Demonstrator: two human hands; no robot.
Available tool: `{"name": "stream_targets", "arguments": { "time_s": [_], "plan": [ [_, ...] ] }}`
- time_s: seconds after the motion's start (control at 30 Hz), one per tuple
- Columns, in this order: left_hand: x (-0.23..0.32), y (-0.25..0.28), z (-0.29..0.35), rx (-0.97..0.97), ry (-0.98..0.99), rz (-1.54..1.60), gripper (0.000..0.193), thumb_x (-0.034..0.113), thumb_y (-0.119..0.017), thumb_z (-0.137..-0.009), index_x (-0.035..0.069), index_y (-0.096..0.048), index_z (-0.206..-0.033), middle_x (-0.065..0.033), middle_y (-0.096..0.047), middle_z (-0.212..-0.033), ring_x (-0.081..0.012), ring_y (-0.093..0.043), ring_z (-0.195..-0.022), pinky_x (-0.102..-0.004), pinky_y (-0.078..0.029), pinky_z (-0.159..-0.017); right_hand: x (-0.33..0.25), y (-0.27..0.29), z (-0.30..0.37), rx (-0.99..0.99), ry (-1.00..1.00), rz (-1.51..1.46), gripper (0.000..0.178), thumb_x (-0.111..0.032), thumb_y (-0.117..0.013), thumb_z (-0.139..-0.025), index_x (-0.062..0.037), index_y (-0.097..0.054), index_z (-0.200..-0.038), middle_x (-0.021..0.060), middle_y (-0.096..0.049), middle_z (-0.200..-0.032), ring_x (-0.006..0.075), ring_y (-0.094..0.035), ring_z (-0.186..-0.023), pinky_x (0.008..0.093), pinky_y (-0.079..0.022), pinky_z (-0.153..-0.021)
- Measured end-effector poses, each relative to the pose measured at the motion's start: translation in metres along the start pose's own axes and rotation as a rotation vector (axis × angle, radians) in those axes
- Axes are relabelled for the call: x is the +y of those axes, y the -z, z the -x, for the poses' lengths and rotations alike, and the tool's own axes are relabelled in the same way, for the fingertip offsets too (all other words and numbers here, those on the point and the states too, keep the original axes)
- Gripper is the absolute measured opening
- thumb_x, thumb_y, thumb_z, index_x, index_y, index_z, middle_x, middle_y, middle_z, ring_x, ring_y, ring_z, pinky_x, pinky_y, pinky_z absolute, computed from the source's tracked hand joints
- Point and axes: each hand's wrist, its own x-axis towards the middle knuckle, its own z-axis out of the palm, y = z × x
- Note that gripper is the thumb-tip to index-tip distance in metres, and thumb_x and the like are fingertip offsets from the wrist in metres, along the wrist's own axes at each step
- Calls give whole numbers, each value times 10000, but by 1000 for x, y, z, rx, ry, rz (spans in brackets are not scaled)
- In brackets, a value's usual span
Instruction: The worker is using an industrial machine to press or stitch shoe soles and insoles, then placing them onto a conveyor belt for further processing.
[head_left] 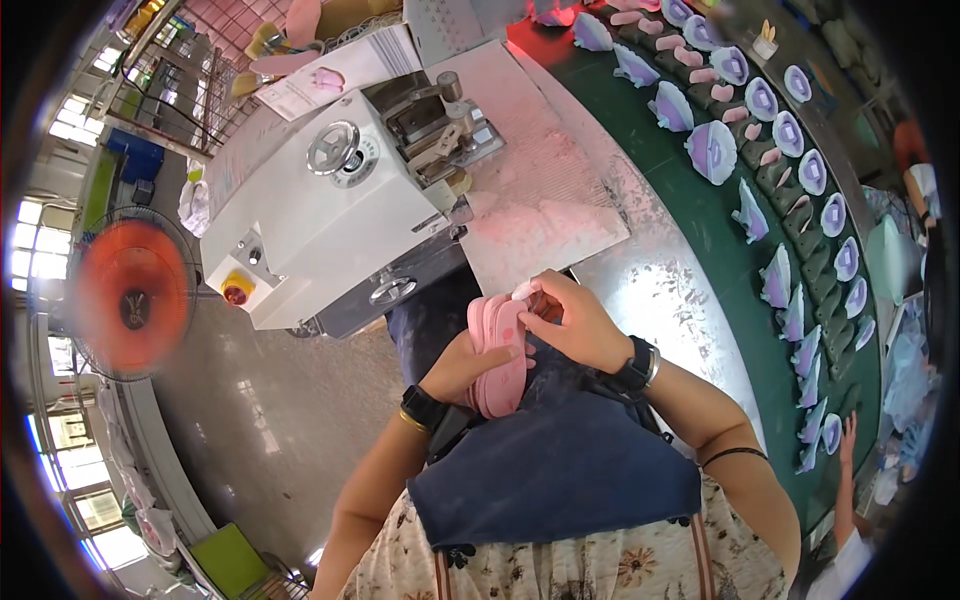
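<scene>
In front of my apron I hold a small stack of pink shoe soles (503,375), upright and pressed face to face. My left hand (465,366) is closed around the stack from the left, its thumb lying across the front sole. At the upper right end of the stack, my right hand (585,328) is closed, with thumb and index finger at the edge of the front sole. Something pale shows at that index fingertip; I cannot make out what it is. Beyond my hands stands a white machine (310,215) with a round handwheel (333,147) and metal rollers.
A pink-dusted board (540,235) lies beside the machine. On the right, a green conveyor (690,215) carries rows of lilac shoe uppers (711,153) and pink pieces. An orange fan (133,295) stands left. Another person's arm (846,475) reaches toward the conveyor at lower right.
</scene>
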Motion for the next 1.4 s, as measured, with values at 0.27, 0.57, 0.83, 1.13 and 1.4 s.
{"name": "stream_targets", "arguments": {
  "time_s": [0.27,0.57,0.83,1.13,1.4],
  "plan": [
    [9,-11,15,77,-63,-191,369,107,-649,-827,2,-519,-1156,-85,-616,-1003,-177,-632,-906,-310,-506,-817,-30,-7,2,-8,150,333,275,-68,-663,-783,-49,-568,-1040,65,-550,-899,183,-573,-786,289,-472,-680],
    [1,-8,19,36,-123,-340,409,96,-669,-813,-13,-511,-1175,-75,-608,-1052,-146,-628,-895,-288,-499,-814,-36,-10,2,-34,171,280,207,-103,-696,-768,-41,-540,-889,66,-542,-865,178,-560,-738,294,-458,-672],
    [-3,0,24,125,-121,-468,587,136,-741,-758,7,-459,-1257,-66,-557,-1161,-140,-530,-1078,-297,-445,-919,-18,8,27,-77,-213,-93,169,-170,-637,-870,-46,-526,-902,28,-609,-813,79,-558,-724,235,-447,-591],
    [3,-15,35,20,-169,-444,602,156,-789,-715,35,-475,-1214,-39,-549,-1132,-133,-517,-1066,-302,-427,-932,33,13,29,-283,-496,-700,237,-245,-591,-915,-51,-566,-1049,26,-622,-896,62,-575,-704,206,-447,-530],
    [0,-10,37,65,-203,-364,509,166,-751,-768,40,-486,-1184,-33,-553,-1087,-128,-531,-1024,-292,-440,-903,37,5,24,-262,-453,-733,196,-242,-556,-936,-69,-583,-1024,9,-624,-878,60,-573,-721,199,-460,-550]
  ]
}}
